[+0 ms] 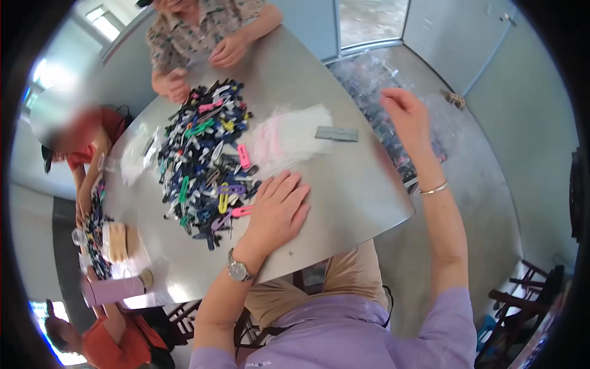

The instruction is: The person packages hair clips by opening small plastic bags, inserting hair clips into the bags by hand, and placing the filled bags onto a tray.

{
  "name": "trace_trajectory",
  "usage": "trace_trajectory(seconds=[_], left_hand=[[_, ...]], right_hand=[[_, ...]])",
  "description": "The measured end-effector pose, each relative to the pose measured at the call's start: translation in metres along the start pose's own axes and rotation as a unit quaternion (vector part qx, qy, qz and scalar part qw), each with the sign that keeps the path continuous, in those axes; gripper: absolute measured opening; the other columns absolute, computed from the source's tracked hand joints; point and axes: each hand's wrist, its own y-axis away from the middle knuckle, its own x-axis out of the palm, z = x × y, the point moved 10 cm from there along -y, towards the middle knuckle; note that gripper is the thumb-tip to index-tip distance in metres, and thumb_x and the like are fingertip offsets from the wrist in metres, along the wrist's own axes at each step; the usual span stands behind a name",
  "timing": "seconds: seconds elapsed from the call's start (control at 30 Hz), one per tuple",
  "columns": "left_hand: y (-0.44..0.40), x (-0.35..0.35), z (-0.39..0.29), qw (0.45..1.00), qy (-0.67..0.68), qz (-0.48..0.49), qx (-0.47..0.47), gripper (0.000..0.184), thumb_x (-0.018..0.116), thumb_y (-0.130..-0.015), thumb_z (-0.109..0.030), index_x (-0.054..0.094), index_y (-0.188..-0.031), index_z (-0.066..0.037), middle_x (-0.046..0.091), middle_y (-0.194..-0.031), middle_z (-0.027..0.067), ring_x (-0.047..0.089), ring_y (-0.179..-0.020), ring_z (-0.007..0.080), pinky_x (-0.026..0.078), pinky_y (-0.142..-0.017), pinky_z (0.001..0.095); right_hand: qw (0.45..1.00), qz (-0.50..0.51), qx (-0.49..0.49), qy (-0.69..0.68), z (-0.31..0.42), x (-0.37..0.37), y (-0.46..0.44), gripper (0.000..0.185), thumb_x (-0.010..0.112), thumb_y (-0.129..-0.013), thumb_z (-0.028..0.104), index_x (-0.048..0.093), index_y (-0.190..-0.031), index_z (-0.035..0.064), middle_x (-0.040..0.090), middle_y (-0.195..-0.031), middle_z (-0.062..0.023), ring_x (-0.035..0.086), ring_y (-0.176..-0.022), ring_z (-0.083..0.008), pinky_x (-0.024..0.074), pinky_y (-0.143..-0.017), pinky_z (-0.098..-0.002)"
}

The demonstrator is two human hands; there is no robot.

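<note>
My left hand (278,209) lies palm down on the grey table (344,203), its fingers apart, at the right edge of a large pile of colourful hair clips (203,160). A pink clip (243,157) and a yellow clip (223,198) lie near its fingertips. My right hand (408,117) is raised beyond the table's right edge, above bagged goods on the floor. Its fingers are curled, and whether they hold anything is hidden. Clear plastic bags (292,138) and a flat grey-green strip (337,133) rest on the table between my hands.
Across the table, a person in a patterned shirt (203,31) has both hands by the pile. Two people in red sit at the left, near more clips (95,230). A pink bottle (114,290) lies at the lower left. Plastic-wrapped packs (375,80) cover the floor at right.
</note>
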Motion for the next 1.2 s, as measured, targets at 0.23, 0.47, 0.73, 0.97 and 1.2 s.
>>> trace_trajectory(seconds=[0.23,0.47,0.73,0.97,1.2], left_hand=[[0.013,-0.004,0.005,0.999,0.018,-0.040,0.014,0.030,0.062,-0.080,-0.016,0.058,-0.108,-0.007,0.054,-0.119,0.0135,0.048,-0.116,0.0326,0.036,-0.099,0.0445],[0.018,-0.012,0.013,0.994,0.076,-0.077,0.021,0.027,0.063,-0.078,-0.014,0.059,-0.103,-0.005,0.057,-0.109,0.0140,0.049,-0.112,0.0333,0.038,-0.096,0.0430],[0.020,-0.022,0.031,0.978,0.170,-0.124,-0.006,0.026,0.063,-0.077,-0.010,0.062,-0.102,-0.003,0.061,-0.103,0.0151,0.056,-0.101,0.0318,0.044,-0.089,0.0408],[0.021,-0.026,0.030,0.969,0.197,-0.145,0.007,0.024,0.065,-0.075,-0.005,0.062,-0.099,-0.002,0.062,-0.098,0.0125,0.058,-0.093,0.0302,0.046,-0.082,0.0399],[0.024,-0.037,0.035,0.961,0.197,-0.194,0.005,0.023,0.065,-0.074,-0.002,0.062,-0.097,-0.003,0.063,-0.096,0.0122,0.059,-0.090,0.0299,0.047,-0.078,0.0391]], right_hand=[[0.910,0.194,-0.207,0.301,0.086,0.171,0.043,0.024,0.059,-0.082,0.025,0.067,-0.092,0.0047,0.065,-0.088,-0.0138,0.063,-0.081,-0.0310,0.0496,-0.074,-0.0399],[0.890,0.167,-0.195,0.377,0.065,0.201,0.045,0.017,0.056,-0.082,0.022,0.065,-0.083,0.0079,0.064,-0.087,-0.0124,0.062,-0.080,-0.0339,0.0488,-0.070,-0.0430],[0.909,0.167,-0.223,0.310,0.086,0.208,0.048,0.018,0.058,-0.081,0.024,0.064,-0.088,0.0078,0.064,-0.094,-0.0130,0.061,-0.087,-0.0331,0.0484,-0.074,-0.0426],[0.852,0.269,-0.210,0.397,0.074,0.280,0.017,0.024,0.060,-0.080,0.024,0.065,-0.095,0.0070,0.064,-0.099,-0.0132,0.061,-0.093,-0.0312,0.0475,-0.080,-0.0430],[0.892,0.235,-0.150,0.355,0.081,0.266,0.004,0.021,0.062,-0.079,0.022,0.067,-0.089,0.0041,0.067,-0.087,-0.0123,0.064,-0.083,-0.0253,0.0490,-0.075,-0.0374]])
